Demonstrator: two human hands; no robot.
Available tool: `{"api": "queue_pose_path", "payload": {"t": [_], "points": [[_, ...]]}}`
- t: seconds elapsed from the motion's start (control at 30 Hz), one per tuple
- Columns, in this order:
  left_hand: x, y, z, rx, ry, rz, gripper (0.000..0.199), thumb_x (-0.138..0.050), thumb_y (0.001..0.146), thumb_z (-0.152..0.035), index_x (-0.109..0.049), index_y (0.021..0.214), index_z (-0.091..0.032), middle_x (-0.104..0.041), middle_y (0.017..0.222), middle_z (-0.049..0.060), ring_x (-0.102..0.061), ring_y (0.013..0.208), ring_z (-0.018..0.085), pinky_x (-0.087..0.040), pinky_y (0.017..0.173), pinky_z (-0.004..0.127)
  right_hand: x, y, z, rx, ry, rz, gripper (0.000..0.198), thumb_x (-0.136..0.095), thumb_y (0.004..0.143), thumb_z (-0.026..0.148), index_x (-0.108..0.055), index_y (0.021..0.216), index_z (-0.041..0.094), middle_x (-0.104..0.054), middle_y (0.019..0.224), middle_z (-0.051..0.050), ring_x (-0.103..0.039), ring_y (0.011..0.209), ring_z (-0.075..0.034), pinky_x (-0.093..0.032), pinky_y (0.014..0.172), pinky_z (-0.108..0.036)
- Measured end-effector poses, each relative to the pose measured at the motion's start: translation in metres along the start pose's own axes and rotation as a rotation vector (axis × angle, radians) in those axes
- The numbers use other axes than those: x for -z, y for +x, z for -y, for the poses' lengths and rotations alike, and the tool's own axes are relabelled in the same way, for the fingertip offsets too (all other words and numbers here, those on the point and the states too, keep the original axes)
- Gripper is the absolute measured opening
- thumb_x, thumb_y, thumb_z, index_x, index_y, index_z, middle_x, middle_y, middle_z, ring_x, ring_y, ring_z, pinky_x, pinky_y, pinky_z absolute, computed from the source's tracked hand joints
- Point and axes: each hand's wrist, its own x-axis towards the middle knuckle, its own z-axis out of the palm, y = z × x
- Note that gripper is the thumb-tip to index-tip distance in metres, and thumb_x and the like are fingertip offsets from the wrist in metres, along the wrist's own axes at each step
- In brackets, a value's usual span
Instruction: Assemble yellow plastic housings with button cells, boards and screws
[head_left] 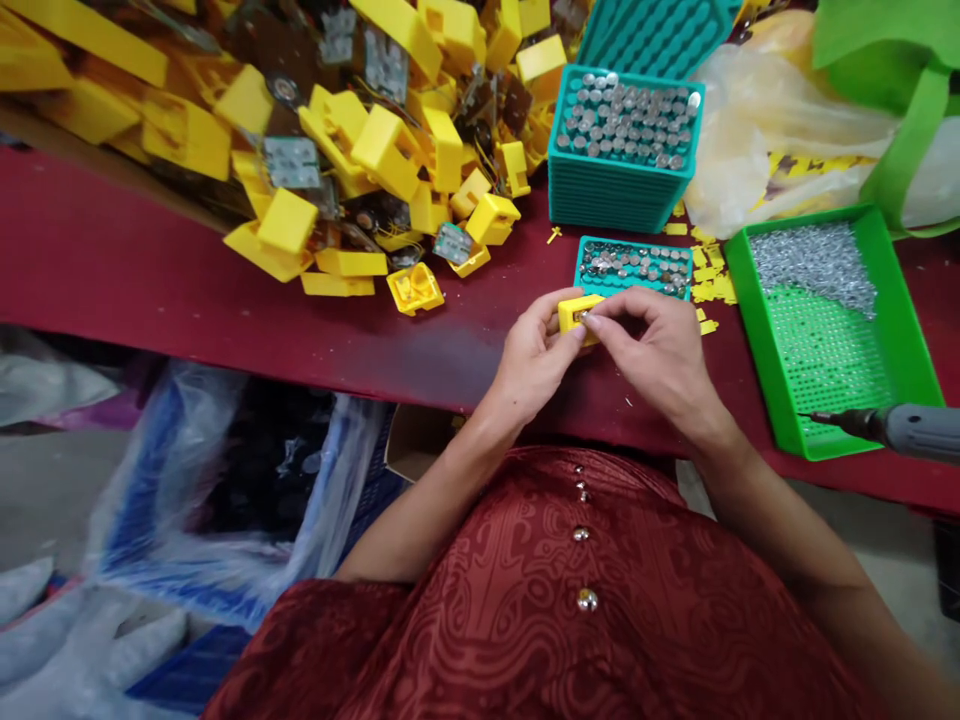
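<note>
My left hand (534, 350) is closed around a small yellow plastic case (574, 312), fingers behind it and thumb along its lower edge. At the case's opening, the thumb and fingertips of my right hand (654, 345) are pinched together. A small silvery bit shows by those fingertips; its kind is too small to make out. Just beyond my hands lies a teal tray (636, 243) holding rows of round silver button cells. Past it stands a stack of similar teal trays (619, 195), the top one filled with button cells. An opened yellow case (415, 289) lies on the table to the left.
Yellow cases with wires and circuit parts form a large pile (390, 150) at the far left. Flat yellow pieces (712, 275) lie beside a green basket (787, 425) of small screws. A power screwdriver (911, 430) juts over the basket. Below left stands a plastic-lined blue crate (139, 530).
</note>
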Motion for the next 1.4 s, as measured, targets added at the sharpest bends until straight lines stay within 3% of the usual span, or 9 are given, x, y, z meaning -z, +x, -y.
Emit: {"api": "queue_pose_path", "payload": {"t": [0.17,0.37,0.53,0.67,0.77,0.83,1.0,1.23,1.4], "points": [[-0.005,-0.005,0.003,-0.06,0.165,0.001,0.04,-0.075,0.093,-0.024,-0.066,0.131,-0.019,-0.078,0.133,0.011,-0.075,0.12,0.022,-0.06,0.105,0.034,0.002,0.001,-0.006,-0.126,0.046,0.021,0.009,-0.074,0.082,0.026,-0.075,0.077,0.019,-0.075,0.08,-0.002,-0.063,0.072,-0.014,-0.05,0.071,-0.031],[-0.009,-0.009,0.006,-0.194,0.525,-0.083,0.044,-0.068,0.094,-0.021,-0.067,0.138,-0.023,-0.081,0.12,0.007,-0.075,0.108,0.024,-0.059,0.098,0.037,0.008,0.0,0.0,0.03,-0.246,0.013,0.01,-0.069,0.085,0.019,-0.066,0.076,0.018,-0.07,0.08,-0.001,-0.057,0.074,-0.014,-0.044,0.076,-0.032],[0.0,-0.006,0.006,-0.097,0.243,0.06,0.043,-0.076,0.094,-0.031,-0.067,0.135,-0.022,-0.08,0.128,0.008,-0.076,0.115,0.022,-0.061,0.1,0.034,0.017,0.017,-0.012,0.006,-0.257,-0.023,0.038,-0.093,0.07,0.025,-0.056,0.077,0.02,-0.058,0.076,0.003,-0.048,0.07,-0.011,-0.039,0.07,-0.029],[0.006,-0.006,0.003,0.007,-0.006,0.118,0.051,-0.092,0.082,-0.034,-0.072,0.127,-0.019,-0.082,0.122,0.007,-0.078,0.11,0.019,-0.063,0.097,0.029,0.025,0.023,-0.022,-0.066,-0.028,0.202,0.05,-0.091,0.078,0.052,-0.052,0.071,0.021,-0.052,0.066,0.005,-0.046,0.061,-0.01,-0.036,0.06,-0.028],[0.007,-0.007,-0.003,0.083,-0.107,0.062,0.05,-0.098,0.076,-0.036,-0.077,0.119,-0.02,-0.084,0.117,0.006,-0.078,0.104,0.019,-0.064,0.092,0.028,0.029,0.012,-0.02,-0.088,0.158,0.162,0.053,-0.086,0.079,0.067,-0.06,0.08,0.021,-0.062,0.075,0.002,-0.054,0.066,-0.01,-0.042,0.061,-0.027],[0.007,-0.006,-0.008,0.126,-0.157,0.032,0.048,-0.1,0.074,-0.035,-0.08,0.116,-0.02,-0.084,0.117,0.006,-0.078,0.104,0.018,-0.065,0.091,0.028,0.029,0.001,-0.016,-0.11,0.171,0.11,0.048,-0.085,0.079,0.064,-0.066,0.085,0.02,-0.069,0.081,-0.001,-0.059,0.071,-0.011,-0.046,0.063,-0.027],[0.002,-0.004,-0.014,0.146,-0.213,0.064,0.044,-0.101,0.072,-0.034,-0.085,0.11,-0.021,-0.086,0.113,0.005,-0.078,0.104,0.018,-0.062,0.097,0.027,0.016,-0.019,-0.015,-0.16,0.134,0.171,0.041,-0.083,0.081,0.054,-0.078,0.098,0.018,-0.076,0.087,-0.003,-0.06,0.071,-0.012,-0.047,0.066,-0.028],[-0.004,-0.005,-0.013,0.147,-0.197,0.063,0.042,-0.1,0.073,-0.032,-0.084,0.11,-0.02,-0.086,0.11,0.005,-0.078,0.099,0.016,-0.062,0.093,0.026,0.009,-0.018,-0.023,-0.157,0.176,0.128,0.049,-0.082,0.078,0.064,-0.07,0.084,0.017,-0.064,0.071,0.002,-0.048,0.061,-0.008,-0.036,0.057,-0.025],[-0.008,-0.005,-0.017,0.197,-0.231,0.063,0.037,-0.097,0.074,-0.029,-0.082,0.106,-0.018,-0.086,0.109,0.007,-0.08,0.098,0.017,-0.063,0.089,0.024,0.02,-0.022,-0.025,-0.194,0.2,0.082,0.049,-0.08,0.079,0.064,-0.07,0.093,0.018,-0.068,0.079,-0.001,-0.058,0.066,-0.011,-0.046,0.061,-0.025]]}}
